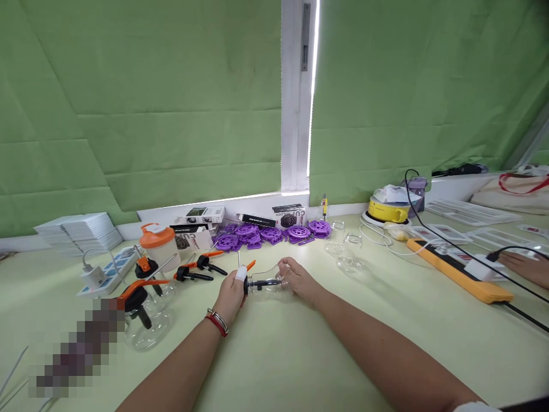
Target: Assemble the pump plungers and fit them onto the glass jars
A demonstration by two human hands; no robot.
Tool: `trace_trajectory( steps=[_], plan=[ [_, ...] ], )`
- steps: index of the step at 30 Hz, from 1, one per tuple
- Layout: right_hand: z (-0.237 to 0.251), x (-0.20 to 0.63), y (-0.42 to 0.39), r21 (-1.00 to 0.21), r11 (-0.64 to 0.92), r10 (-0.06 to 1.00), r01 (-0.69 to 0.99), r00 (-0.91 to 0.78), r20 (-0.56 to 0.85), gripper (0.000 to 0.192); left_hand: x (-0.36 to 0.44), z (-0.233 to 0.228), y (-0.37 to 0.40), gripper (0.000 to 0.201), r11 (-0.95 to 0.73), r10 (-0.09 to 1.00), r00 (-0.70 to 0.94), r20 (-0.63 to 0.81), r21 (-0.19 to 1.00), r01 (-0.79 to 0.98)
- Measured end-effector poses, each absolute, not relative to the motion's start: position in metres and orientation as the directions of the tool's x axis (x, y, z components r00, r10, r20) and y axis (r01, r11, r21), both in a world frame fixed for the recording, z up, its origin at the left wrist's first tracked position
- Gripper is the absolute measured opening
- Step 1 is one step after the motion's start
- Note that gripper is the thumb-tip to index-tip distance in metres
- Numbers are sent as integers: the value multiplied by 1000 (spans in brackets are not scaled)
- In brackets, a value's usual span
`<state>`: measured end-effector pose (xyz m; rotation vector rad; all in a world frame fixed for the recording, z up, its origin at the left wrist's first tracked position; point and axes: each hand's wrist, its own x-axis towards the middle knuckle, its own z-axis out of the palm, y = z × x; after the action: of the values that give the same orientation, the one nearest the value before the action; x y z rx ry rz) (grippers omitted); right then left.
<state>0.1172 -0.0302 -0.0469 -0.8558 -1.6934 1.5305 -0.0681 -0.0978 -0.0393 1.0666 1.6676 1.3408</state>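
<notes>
My left hand (231,294), its thumb wrapped in white, is closed around a black lid with an orange lever (251,265) at the neck of a clear bottle (278,293). The bottle lies sideways, and a black stem (266,283) reaches into it from the lid. My right hand (297,278) grips the bottle's other end. Beyond my left hand lie loose black-and-orange lids (206,263). To the left stand two clear bottles (148,337) fitted with such lids. Two clear bottles without lids (352,263) are beyond my right hand.
Purple plastic parts (271,234) lie before cardboard boxes (290,216) along the wall. An orange-lidded jug (159,246) and a blue-and-white power strip (115,269) are left. At right, an orange power strip (458,272) trails cables near another person's hand (523,268).
</notes>
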Motion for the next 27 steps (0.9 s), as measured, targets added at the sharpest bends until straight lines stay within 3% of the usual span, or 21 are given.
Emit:
trace_trajectory(
  steps=[9,12,14,18,23,27],
  plan=[
    [-55,120,-20,-997,-52,815,49,-575,-71,57,-67,-42,-99,42,-7,946,-317,65,983,182],
    [-49,124,-22,-996,-57,764,-68,-646,0,56,-69,-37,-99,42,24,928,-373,21,993,115],
    [-44,127,-25,-989,-30,720,-148,-689,81,66,-72,-35,-98,43,49,906,-423,-14,996,71],
    [-40,131,-26,-983,15,670,-184,-728,146,75,-75,-31,-97,42,60,883,-468,-30,997,50],
    [-49,128,-21,-990,-84,675,-115,-738,28,55,-74,-30,-101,41,-9,905,-419,65,991,134],
    [-58,123,-16,-990,-141,669,-29,-739,-74,61,-74,-32,-102,41,-69,916,-379,130,983,171]
  ],
)
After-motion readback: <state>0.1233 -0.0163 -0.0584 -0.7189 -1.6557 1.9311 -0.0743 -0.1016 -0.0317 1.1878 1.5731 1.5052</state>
